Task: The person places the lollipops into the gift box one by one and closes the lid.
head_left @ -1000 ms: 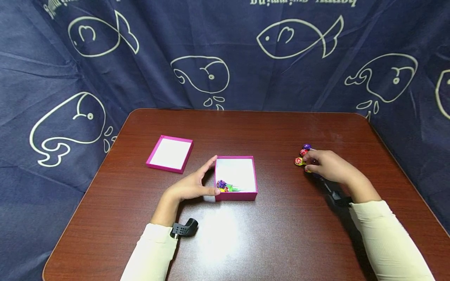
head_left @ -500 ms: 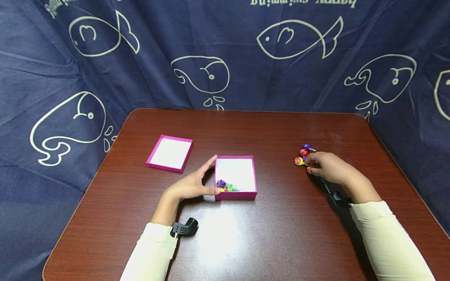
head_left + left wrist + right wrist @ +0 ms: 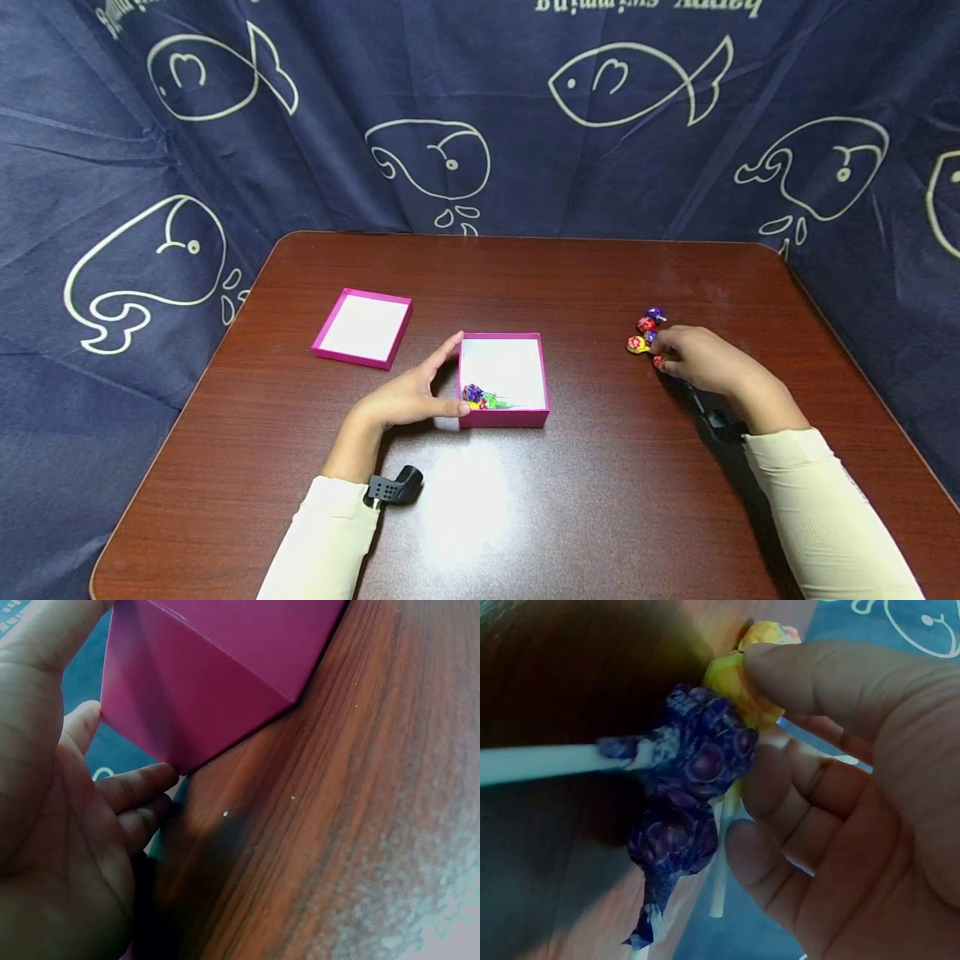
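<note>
Navy cloth point(image 3: 517, 167) with white fish outlines behind a glossy brown wooden table point(image 3: 585, 500).
Head view: the left hand point(image 3: 405, 400), spread wide, holds an open, square pink box point(image 3: 504, 419) mid-table, wrapped lollipops point(image 3: 482, 397) inside. Left wrist: it touches the box's corners. Right wrist: the half-curled right hand point(image 3: 892, 810) pinches a yellow-wrapped lollipop point(image 3: 739, 682) beside two purple-wrapped ones point(image 3: 705, 746).

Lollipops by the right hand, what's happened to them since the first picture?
Only a little! The right hand drew its thumb and fingers closer together, so a purple lollipop at its fingertips now shows. The red lollipop beyond that shifted slightly left. I can't tell whether the hand has gripped one. The left hand still holds the pink box, and the lid hasn't moved.
</note>
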`<state>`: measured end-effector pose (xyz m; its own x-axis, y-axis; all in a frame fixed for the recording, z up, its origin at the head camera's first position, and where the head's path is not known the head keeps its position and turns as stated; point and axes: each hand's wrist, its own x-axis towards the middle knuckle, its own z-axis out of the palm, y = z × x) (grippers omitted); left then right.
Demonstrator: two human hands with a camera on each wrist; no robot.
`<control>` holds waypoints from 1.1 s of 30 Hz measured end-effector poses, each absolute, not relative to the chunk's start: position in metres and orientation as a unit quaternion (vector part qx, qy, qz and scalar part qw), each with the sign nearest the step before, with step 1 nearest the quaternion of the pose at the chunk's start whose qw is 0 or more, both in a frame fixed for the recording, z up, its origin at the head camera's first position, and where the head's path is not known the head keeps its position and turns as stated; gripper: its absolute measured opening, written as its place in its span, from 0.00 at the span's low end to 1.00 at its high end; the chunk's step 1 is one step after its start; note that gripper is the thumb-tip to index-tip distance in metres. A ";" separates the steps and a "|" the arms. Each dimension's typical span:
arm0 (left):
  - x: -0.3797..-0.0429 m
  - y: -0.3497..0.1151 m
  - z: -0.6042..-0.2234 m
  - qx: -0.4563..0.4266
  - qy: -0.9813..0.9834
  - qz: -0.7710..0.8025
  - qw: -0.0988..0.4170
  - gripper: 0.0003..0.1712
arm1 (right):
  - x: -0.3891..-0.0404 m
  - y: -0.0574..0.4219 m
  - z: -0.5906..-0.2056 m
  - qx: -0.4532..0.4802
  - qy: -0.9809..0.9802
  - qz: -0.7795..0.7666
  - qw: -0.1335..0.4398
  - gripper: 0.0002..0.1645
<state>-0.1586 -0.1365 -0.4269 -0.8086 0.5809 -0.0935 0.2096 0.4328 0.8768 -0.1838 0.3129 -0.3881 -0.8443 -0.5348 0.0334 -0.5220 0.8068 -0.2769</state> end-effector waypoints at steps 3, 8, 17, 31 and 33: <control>-0.159 -0.137 -0.428 0.243 0.820 0.480 0.196 0.64 | -0.184 0.312 -0.387 -0.276 0.950 -0.146 0.023 0.08; -0.159 -0.136 -0.427 0.245 0.816 0.486 0.196 0.64 | -0.184 0.309 -0.383 -0.276 0.946 -0.168 0.017 0.07; -0.158 -0.136 -0.427 0.240 0.820 0.482 0.196 0.63 | -0.184 0.298 -0.374 -0.286 0.937 -0.201 0.021 0.08; -0.158 -0.137 -0.428 0.239 0.826 0.473 0.192 0.63 | -0.191 0.267 -0.365 -0.316 0.915 -0.245 0.055 0.06; -0.158 -0.137 -0.427 0.239 0.827 0.471 0.191 0.63 | -0.193 0.264 -0.364 -0.321 0.911 -0.251 0.058 0.05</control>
